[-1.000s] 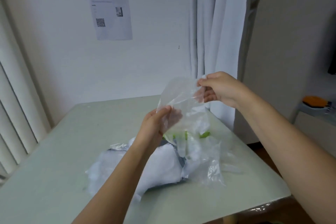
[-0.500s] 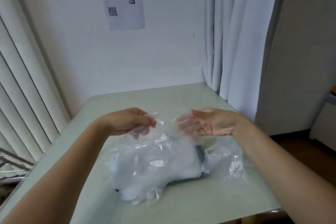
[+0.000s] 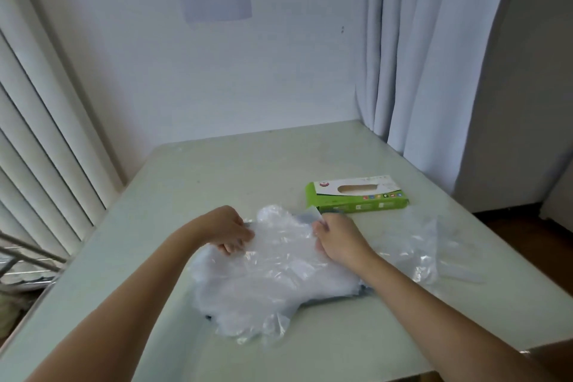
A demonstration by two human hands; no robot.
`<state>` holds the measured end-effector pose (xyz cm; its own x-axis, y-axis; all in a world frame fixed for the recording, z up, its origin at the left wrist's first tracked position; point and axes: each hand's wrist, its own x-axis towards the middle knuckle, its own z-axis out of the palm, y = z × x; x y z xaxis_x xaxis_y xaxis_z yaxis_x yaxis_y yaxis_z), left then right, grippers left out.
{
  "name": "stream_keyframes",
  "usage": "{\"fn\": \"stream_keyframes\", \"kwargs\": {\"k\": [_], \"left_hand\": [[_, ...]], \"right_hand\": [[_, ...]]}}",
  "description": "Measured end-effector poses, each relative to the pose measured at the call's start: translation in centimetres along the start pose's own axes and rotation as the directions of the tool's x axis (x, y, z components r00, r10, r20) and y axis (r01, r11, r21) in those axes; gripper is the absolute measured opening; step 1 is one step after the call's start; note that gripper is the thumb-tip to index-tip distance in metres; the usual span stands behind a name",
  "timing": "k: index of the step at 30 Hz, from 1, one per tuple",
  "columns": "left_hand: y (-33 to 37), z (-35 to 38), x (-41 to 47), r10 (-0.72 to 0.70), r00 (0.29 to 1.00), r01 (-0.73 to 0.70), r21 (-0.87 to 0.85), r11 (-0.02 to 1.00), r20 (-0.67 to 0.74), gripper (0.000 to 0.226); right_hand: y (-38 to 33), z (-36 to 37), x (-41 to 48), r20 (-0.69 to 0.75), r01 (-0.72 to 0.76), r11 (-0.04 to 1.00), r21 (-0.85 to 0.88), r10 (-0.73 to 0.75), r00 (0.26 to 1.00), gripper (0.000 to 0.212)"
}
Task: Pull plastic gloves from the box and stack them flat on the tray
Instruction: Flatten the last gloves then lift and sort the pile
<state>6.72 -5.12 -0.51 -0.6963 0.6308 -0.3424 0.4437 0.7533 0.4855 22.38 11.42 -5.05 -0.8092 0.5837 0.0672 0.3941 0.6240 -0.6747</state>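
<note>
One box (image 3: 356, 197); one tray (image 3: 341, 298) (mostly buried); gloves (image 3: 273, 273) in two heaps, individually uncountable.

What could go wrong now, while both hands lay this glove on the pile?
The pile looks crumpled and overhangs the tray at its near edge, so gloves may slide onto the table. The loose gloves beside the tray, to the right, might be forgotten. The left hand and right hand pinch the top glove; it may wrinkle.

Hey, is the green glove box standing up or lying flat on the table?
Lying flat: the green box rests on its broad side on the table, oval dispensing slot facing up.
</note>
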Motion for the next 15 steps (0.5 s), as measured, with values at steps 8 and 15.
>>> {"fn": "stream_keyframes", "kwargs": {"k": [8,15], "left_hand": [[2.7,3.3,-3.0,0.303,0.776,-0.179,0.268,0.947,-0.553,0.019],[3.0,8.5,-2.3,0.453,0.889,-0.397,0.380,0.836,-0.067,0.056]], "right_hand": [[0.6,0.7,-0.1,0.065,-0.099,0.983,0.157,0.090,0.994,0.042],[0.6,-0.1,-0.3,0.120,-0.169,0.939,0.300,0.139,0.983,0.038]]}}
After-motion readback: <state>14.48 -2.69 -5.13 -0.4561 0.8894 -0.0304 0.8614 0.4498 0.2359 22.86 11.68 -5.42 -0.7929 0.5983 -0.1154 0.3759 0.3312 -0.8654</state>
